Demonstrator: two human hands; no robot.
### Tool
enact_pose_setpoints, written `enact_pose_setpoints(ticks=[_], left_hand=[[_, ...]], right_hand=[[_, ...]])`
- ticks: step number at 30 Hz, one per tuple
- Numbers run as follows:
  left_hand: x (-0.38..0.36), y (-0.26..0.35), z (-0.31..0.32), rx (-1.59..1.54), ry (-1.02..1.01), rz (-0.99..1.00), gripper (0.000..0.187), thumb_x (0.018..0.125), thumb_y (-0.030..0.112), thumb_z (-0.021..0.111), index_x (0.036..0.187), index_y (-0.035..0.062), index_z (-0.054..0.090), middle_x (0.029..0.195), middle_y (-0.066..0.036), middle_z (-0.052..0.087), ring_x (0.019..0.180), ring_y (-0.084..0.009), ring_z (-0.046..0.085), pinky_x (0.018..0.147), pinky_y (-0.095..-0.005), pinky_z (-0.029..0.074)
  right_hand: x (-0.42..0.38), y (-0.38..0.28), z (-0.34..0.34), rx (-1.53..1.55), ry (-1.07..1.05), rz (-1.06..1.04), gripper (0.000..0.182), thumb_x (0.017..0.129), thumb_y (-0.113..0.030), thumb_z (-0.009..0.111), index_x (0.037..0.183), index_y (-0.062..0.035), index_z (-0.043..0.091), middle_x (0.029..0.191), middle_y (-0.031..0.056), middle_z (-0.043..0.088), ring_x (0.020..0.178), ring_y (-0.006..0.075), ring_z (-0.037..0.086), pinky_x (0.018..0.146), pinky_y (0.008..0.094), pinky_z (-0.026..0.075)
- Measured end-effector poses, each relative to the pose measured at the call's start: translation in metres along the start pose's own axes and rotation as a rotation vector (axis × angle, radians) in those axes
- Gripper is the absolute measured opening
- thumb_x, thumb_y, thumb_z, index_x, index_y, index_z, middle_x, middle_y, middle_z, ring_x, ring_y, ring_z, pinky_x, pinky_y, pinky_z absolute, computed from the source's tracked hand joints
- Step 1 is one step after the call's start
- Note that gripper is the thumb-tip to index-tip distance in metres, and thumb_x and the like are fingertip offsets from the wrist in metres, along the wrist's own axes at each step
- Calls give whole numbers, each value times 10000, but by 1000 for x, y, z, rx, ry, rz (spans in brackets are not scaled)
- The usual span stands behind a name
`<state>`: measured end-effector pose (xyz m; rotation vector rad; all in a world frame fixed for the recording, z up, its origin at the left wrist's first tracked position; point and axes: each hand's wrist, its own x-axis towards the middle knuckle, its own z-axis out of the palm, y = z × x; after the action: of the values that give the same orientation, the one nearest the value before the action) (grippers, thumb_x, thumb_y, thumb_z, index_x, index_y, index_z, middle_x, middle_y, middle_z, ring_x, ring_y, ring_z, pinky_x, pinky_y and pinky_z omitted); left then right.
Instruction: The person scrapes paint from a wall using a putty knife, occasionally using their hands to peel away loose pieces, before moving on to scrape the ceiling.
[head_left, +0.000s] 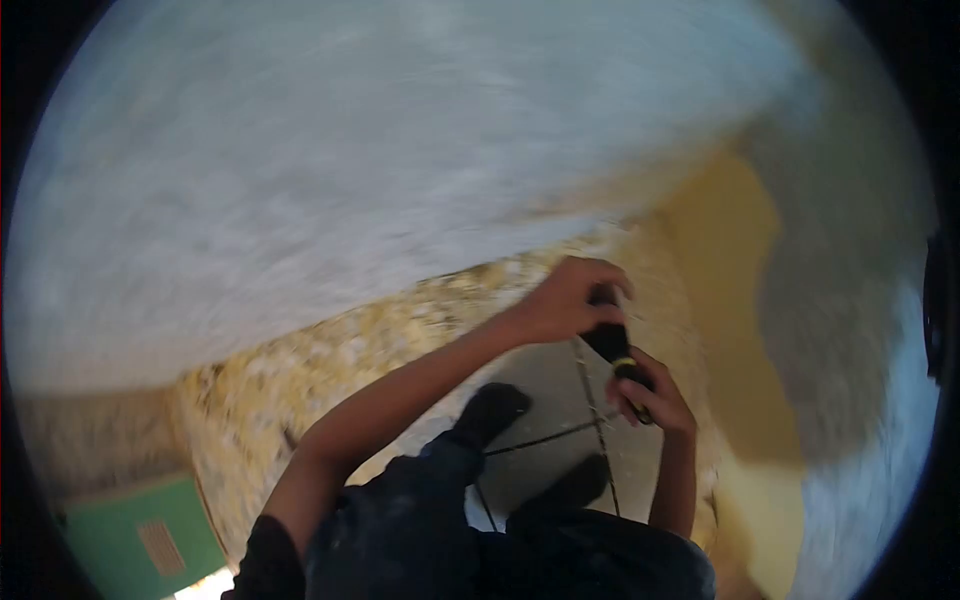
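Observation:
A black hand tool (pixel 608 340) with a flared end and a yellow band near its grip, which looks like a scraper, is held between my two hands. My right hand (pixel 655 392) is closed around its handle. At the wide upper end, my left hand (pixel 578 298) has its thumb and fingers bent around the dark flat part. The tool slants from upper left to lower right, apart from the wall. Fingers cover part of both ends, and motion blurs the edge.
Ahead rises a whitish wall (pixel 350 180). Pale flakes and debris (pixel 320 350) lie along its foot. A yellow patch with a grey area (pixel 830 330) marks the right wall. Grey floor tiles (pixel 540 440) show around my feet. A green panel (pixel 140 540) stands at lower left.

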<state>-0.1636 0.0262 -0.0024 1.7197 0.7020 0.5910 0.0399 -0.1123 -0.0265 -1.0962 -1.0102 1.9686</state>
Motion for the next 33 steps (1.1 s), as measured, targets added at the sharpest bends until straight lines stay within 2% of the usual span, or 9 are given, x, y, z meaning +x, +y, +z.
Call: enact_pose_setpoints(ticks=[10,12,16,18,21,24,26,30,33], left_hand=[[103,10,78,-63,-151,-8,159,883,105,695,1027,39,683,814,-26,683,719,-81,618,654,-257,506],[117,7,94,-91,-167,10,149,887,98,690,1022,35,683,822,-19,684,729,-83,622,661,-253,508],[126,1,124,-217,-103,54,150,900,99,675,1032,27,672,945,-33,676,814,-87,624,715,-247,508],[120,-4,134,-296,-65,33,156,904,101,671,1044,32,668,1005,-40,669,853,-86,620,734,-244,506],[112,-7,148,-297,-23,127,252,912,98,652,1155,32,638,1186,-89,634,1004,-134,615,790,-260,516],[96,-6,161,-164,24,282,406,933,115,609,1325,38,536,1379,-170,517,1224,-245,545,942,-342,485],[86,-1,161,-44,-92,328,514,949,150,568,1423,32,409,1473,-247,367,1376,-358,366,1084,-426,356],[92,3,156,73,-49,414,549,964,197,544,1439,-4,356,1499,-269,305,1391,-375,329,1106,-420,324],[98,7,153,-94,-210,305,549,969,215,538,1421,-44,362,1507,-270,288,1394,-379,316,1102,-415,331]], right_hand=[[-111,18,-23,108,605,-126,290,941,-171,608,1161,-5,517,722,26,529,484,90,463,431,250,386],[-116,17,-25,53,740,-169,201,950,-207,572,1026,-42,485,697,58,504,479,118,483,415,260,403],[-111,15,-26,121,853,-162,206,973,-238,525,1029,-45,478,697,68,506,496,132,497,416,264,400],[-100,9,-35,120,877,-294,324,1009,-279,483,1176,-3,507,757,57,532,505,121,486,452,260,411],[-83,-7,-37,228,925,-330,356,1025,-291,441,1230,-5,490,764,64,526,520,126,505,451,264,441],[-67,-7,-41,143,935,-395,460,1027,-303,444,1387,-20,409,760,56,518,505,120,505,419,255,438],[-64,1,-44,49,920,-442,537,1022,-298,462,1482,-60,322,760,46,529,483,98,480,393,238,404],[-56,8,-46,1,954,-444,526,1022,-297,465,1478,-66,338,730,30,525,471,76,455,386,225,379],[-51,10,-45,199,1013,-433,515,1028,-280,458,1481,-69,333,679,7,506,456,61,428,386,214,360]])
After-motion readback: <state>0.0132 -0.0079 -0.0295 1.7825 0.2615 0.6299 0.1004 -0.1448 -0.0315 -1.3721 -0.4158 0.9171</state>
